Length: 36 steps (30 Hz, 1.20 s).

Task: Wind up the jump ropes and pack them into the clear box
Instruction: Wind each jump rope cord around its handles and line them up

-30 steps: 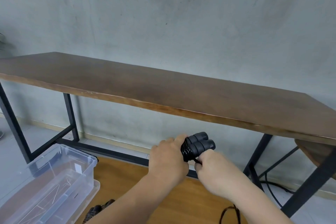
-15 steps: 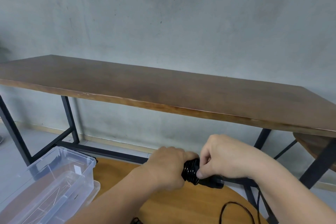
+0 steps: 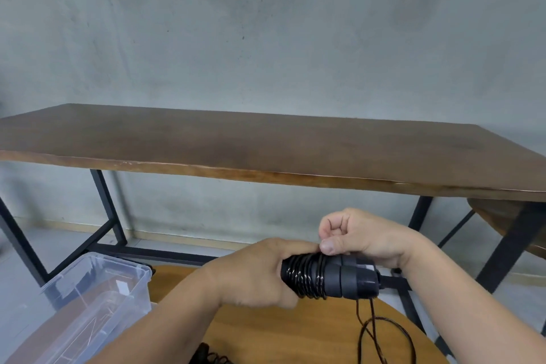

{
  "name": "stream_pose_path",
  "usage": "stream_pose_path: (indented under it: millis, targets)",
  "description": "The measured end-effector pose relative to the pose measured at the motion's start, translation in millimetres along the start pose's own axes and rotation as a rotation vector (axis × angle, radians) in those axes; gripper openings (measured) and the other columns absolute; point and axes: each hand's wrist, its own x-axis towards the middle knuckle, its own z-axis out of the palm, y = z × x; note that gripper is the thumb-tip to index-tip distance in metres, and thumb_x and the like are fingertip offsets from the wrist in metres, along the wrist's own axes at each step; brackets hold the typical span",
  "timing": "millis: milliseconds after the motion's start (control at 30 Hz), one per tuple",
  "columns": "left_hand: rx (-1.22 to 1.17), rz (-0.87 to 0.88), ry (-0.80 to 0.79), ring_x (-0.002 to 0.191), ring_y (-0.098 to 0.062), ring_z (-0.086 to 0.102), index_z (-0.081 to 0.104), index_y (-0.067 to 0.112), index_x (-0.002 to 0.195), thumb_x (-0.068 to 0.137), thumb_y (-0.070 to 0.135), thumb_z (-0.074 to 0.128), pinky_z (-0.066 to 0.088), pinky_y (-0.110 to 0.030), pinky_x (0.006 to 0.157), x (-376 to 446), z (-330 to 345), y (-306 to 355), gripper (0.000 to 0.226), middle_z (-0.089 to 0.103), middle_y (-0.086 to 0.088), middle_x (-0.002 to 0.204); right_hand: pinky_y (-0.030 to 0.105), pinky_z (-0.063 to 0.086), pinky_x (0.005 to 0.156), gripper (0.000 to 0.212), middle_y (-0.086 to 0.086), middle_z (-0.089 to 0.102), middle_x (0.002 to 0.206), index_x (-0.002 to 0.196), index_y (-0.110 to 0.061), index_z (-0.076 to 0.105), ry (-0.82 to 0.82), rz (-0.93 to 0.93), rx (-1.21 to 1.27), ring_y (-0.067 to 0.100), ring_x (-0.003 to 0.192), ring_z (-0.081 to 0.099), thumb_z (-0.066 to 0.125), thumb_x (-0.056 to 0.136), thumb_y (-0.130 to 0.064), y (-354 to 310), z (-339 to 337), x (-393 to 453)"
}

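A grey concrete wall backs a long dark wooden desk (image 3: 266,142) on black metal legs; below it, in the foreground, lies a round light-wood tabletop (image 3: 295,331).

Left hand (image 3: 254,275): the grip is clenched around the two black jump rope handles (image 3: 351,278), which are held side by side and level, ends pointing right. This hand appears to serve as the fixed core of the bundle, keeping both handles together so the cord can be laid over them.

Right hand (image 3: 354,235): the grip pinches the thin black cord (image 3: 307,275) between thumb and curled fingers, directly above the handles at the edge of the coil. From there it can likely guide each turn and keep it taut.

Several turns of cord already lie on the handles, packed close. The remaining cord hangs from the right end of the handles in a loose loop (image 3: 384,334) over the round tabletop — winding is judged unfinished.

Count: two handles, one cord in hand. A second dark object (image 3: 212,357) at the bottom edge may be another rope; it is too cropped to confirm.

One clear box (image 3: 97,298) stands open at lower left, well apart from the hands — the bundle is not yet in it.
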Motion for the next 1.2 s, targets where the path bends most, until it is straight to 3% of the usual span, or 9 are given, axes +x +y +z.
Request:
stream_pose_path:
  millis: [167, 267, 367, 600, 733, 900, 967, 1067, 1200]
  targets:
    - [-0.244, 0.031, 0.062, 0.068, -0.012, 0.048, 0.062, 0.034, 0.124, 0.067, 0.000, 0.061, 0.036, -0.025, 0.062, 5.2, 1.6, -3.1, 0.067, 0.058, 0.002, 0.083, 0.020, 0.046, 0.054, 0.019, -0.001, 0.060, 0.066, 0.076, -0.010, 0.061, 0.140, -0.061, 0.198, 0.009, 0.058, 0.056, 0.070, 0.082, -0.025, 12.2, 3.5, 5.6]
    - [-0.356, 0.017, 0.133, 0.077, -0.013, 0.056, 0.063, 0.035, 0.124, 0.064, 0.003, 0.062, 0.040, -0.027, 0.072, 11.7, 8.8, -8.7, 0.068, 0.066, 0.006, 0.088, 0.024, 0.034, 0.056, 0.022, 0.000, 0.051, 0.064, 0.071, -0.015, 0.057, 0.267, -0.089, 0.276, 0.012, 0.058, 0.044, 0.064, 0.088, -0.026, 20.7, 9.5, 12.3]
    - [-0.425, -0.035, 0.212, 0.075, -0.008, 0.057, 0.066, 0.028, 0.118, 0.060, 0.005, 0.064, 0.043, -0.020, 0.070, 15.0, 13.8, -10.0, 0.063, 0.066, 0.009, 0.081, 0.025, 0.017, 0.051, 0.039, -0.002, 0.039, 0.057, 0.063, -0.019, 0.056, 0.326, -0.081, 0.393, 0.011, 0.051, 0.026, 0.048, 0.099, -0.008, 28.4, 14.3, 14.5]
    - [-0.563, -0.069, 0.234, 0.090, -0.012, 0.063, 0.067, 0.027, 0.117, 0.063, 0.015, 0.075, 0.047, -0.022, 0.078, 19.5, 18.8, -14.9, 0.056, 0.069, 0.001, 0.093, 0.026, 0.012, 0.053, 0.028, 0.000, 0.039, 0.057, 0.083, -0.007, 0.058, 0.378, -0.074, 0.413, 0.006, 0.049, 0.028, 0.040, 0.103, -0.010, 37.0, 22.1, 10.5]
    - [-0.552, -0.079, 0.235, 0.082, -0.017, 0.054, 0.069, 0.035, 0.114, 0.064, 0.050, 0.080, 0.039, -0.033, 0.077, 21.4, 21.3, -15.5, 0.053, 0.062, -0.003, 0.092, 0.020, 0.020, 0.047, 0.023, -0.001, 0.042, 0.056, 0.089, -0.005, 0.055, 0.430, -0.033, 0.309, 0.007, 0.049, 0.029, 0.037, 0.103, -0.008, 36.2, 28.4, 6.6]
    - [-0.484, -0.074, 0.399, 0.083, 0.003, 0.063, 0.067, 0.037, 0.118, 0.074, 0.041, 0.080, 0.045, -0.010, 0.070, 23.1, 22.9, -13.9, 0.046, 0.071, 0.017, 0.090, 0.021, 0.024, 0.044, 0.027, 0.001, 0.048, 0.066, 0.090, -0.007, 0.061, 0.447, 0.087, 0.186, 0.008, 0.048, 0.031, 0.042, 0.104, -0.018, 42.4, 35.2, 0.5]
    - [-0.455, -0.084, 0.479, 0.088, 0.001, 0.065, 0.066, 0.037, 0.117, 0.072, 0.039, 0.082, 0.048, -0.012, 0.072, 24.7, 22.8, -17.7, 0.048, 0.072, 0.015, 0.094, 0.021, 0.027, 0.045, 0.029, -0.002, 0.050, 0.065, 0.096, -0.010, 0.066, 0.453, 0.136, 0.060, 0.007, 0.047, 0.036, 0.042, 0.104, -0.024, 44.5, 40.8, -0.8]
    - [-0.302, -0.090, 0.523, 0.098, -0.007, 0.066, 0.064, 0.042, 0.115, 0.069, 0.039, 0.087, 0.053, -0.023, 0.087, 29.3, 28.7, -28.3, 0.052, 0.072, 0.012, 0.102, 0.020, 0.034, 0.051, 0.035, -0.010, 0.053, 0.055, 0.073, -0.017, 0.060, 0.496, 0.164, -0.290, 0.005, 0.048, 0.043, 0.043, 0.103, -0.024, 39.3, 48.0, -2.9]
    - [0.067, -0.136, 0.632, 0.108, 0.003, 0.056, 0.051, 0.050, 0.126, 0.071, 0.051, 0.080, 0.047, -0.025, 0.096, 32.2, 33.7, -33.1, 0.062, 0.056, 0.023, 0.119, 0.025, 0.036, 0.052, 0.037, -0.004, 0.055, 0.063, 0.063, -0.021, 0.052, 0.476, 0.231, -0.542, 0.010, 0.053, 0.046, 0.045, 0.100, -0.026, 33.7, 52.9, -6.9]
